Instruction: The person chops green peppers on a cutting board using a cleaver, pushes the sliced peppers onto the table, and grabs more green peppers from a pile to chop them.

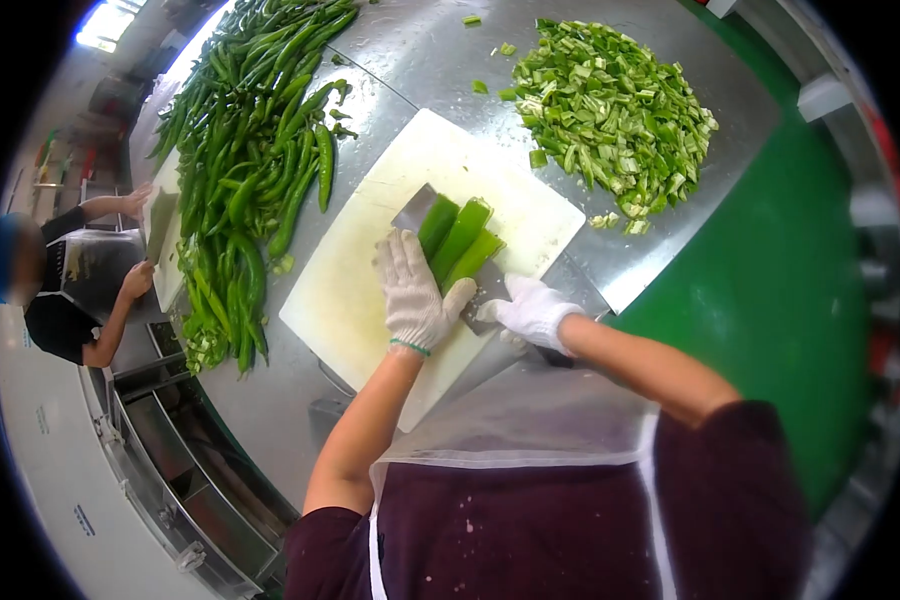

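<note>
On the white cutting board (345, 260), several long green pepper pieces (460, 238) lie side by side across the flat blade of a cleaver (411, 210). My left hand (412, 292), in a white knit glove, rests beside and against the pieces, with its fingers stretched out and its thumb apart. My right hand (536, 312), also gloved, is closed on the cleaver at its near right end. The handle is mostly hidden under that hand.
Whole green peppers (240, 170) are heaped on the left of the steel table (380, 95). Chopped green pepper (620, 115) forms a pile at upper right. Across the table on the left, a co-worker (75, 270) holds a blade at another board. Green floor (740, 290) lies right.
</note>
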`<state>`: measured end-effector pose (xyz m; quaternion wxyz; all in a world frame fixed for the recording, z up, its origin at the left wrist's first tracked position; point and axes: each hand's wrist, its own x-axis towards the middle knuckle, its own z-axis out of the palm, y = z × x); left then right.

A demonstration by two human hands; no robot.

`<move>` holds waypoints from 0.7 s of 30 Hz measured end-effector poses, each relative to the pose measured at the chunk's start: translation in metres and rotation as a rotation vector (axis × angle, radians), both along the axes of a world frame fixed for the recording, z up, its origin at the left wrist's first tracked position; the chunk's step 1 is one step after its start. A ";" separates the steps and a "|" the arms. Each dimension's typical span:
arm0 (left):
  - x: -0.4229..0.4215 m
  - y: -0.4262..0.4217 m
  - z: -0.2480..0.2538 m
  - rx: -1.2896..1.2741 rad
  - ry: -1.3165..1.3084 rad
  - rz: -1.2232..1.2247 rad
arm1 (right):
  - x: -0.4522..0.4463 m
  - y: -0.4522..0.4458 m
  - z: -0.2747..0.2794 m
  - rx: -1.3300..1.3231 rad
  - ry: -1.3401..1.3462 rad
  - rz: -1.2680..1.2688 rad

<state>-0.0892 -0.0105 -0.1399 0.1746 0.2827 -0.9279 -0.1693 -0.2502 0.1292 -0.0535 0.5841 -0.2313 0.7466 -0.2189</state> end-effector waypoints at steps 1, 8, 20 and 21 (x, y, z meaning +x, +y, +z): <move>0.000 0.001 0.003 -0.006 -0.011 0.010 | 0.006 0.000 -0.012 -0.015 0.032 0.034; 0.004 0.006 0.003 -0.025 0.027 0.039 | 0.022 -0.005 0.015 0.082 0.062 0.122; 0.002 -0.002 -0.007 0.023 0.218 0.048 | 0.055 -0.034 -0.012 -0.070 0.362 0.193; 0.003 0.000 -0.007 0.034 0.234 0.056 | 0.058 -0.032 -0.011 -0.082 0.368 0.187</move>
